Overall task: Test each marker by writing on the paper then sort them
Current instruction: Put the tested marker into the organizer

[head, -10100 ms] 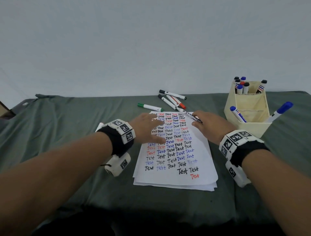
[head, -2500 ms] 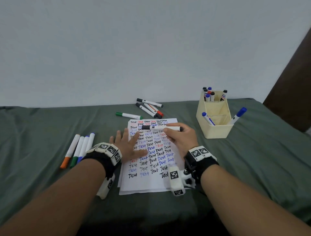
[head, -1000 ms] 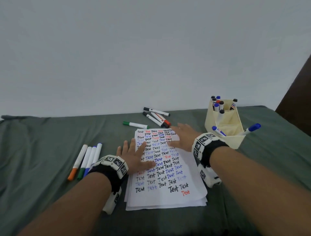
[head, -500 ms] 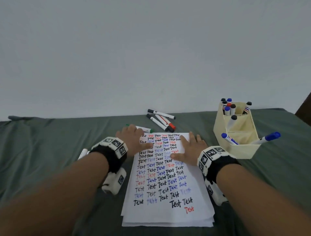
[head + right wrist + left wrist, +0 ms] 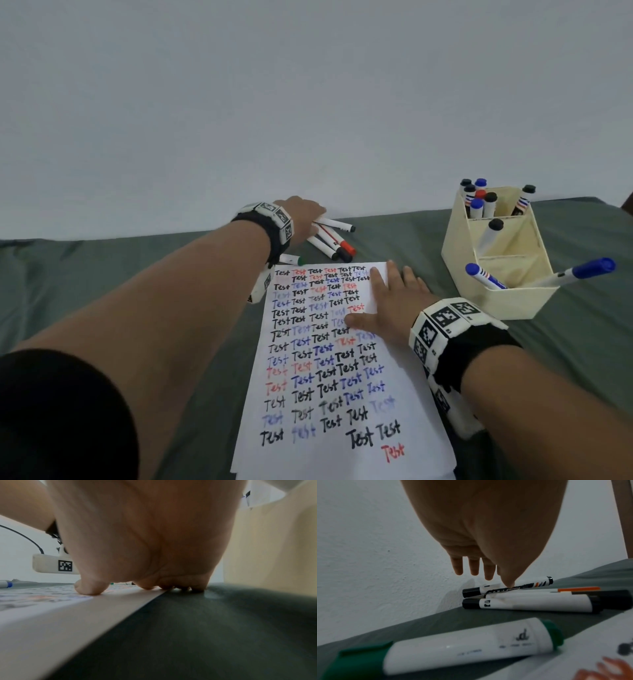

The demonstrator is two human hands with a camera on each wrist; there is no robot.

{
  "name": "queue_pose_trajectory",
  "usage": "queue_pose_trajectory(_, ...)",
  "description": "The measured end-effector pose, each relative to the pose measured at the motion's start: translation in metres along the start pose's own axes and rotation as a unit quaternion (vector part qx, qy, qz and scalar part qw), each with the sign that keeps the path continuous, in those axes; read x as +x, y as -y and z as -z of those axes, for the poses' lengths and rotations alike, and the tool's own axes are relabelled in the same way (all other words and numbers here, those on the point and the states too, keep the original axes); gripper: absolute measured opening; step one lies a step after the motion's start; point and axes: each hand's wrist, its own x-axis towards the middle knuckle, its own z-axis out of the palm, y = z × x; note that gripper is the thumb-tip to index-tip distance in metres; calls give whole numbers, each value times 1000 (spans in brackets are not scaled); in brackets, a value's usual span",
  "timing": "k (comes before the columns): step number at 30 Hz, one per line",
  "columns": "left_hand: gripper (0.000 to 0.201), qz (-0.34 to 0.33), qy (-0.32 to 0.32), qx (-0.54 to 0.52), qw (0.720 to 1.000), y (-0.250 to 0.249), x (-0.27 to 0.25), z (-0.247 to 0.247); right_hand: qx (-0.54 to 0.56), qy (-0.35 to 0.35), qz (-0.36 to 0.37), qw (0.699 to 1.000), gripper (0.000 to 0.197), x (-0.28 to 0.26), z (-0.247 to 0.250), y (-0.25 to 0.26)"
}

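Observation:
The paper, filled with rows of "Test", lies on the green cloth. My right hand presses flat on its upper right edge, thumb on the sheet. My left hand reaches over the loose markers beyond the paper. Its fingers are straight and the thumb tip touches the far black marker; nothing is gripped. Beside that one lie a red marker and another black marker. A green marker lies by the paper's top left corner, partly under my wrist.
A cream organizer stands to the right of the paper, with several markers upright in its back compartment, one black-capped in the middle and two blue ones in front. The white wall runs right behind the loose markers.
My left hand has left the paper's top left corner and gone forward onto the pile of loose markers. The right hand still lies flat on the paper.

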Motion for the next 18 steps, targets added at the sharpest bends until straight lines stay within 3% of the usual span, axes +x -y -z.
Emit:
queue_pose_trajectory(6,36,-14,-6,97,995,-2,24,-13,12,22,0,1000,116,3,1,-1)
queue_pose_trajectory(10,31,-6,-32,95,995,-5,27,-17,12,19,2,1000,116,3,1,-1)
queue_pose_trajectory(18,22,-60,-52,48,996,-3,-4,-4,34,-19,23,999,105,0,12,-2)
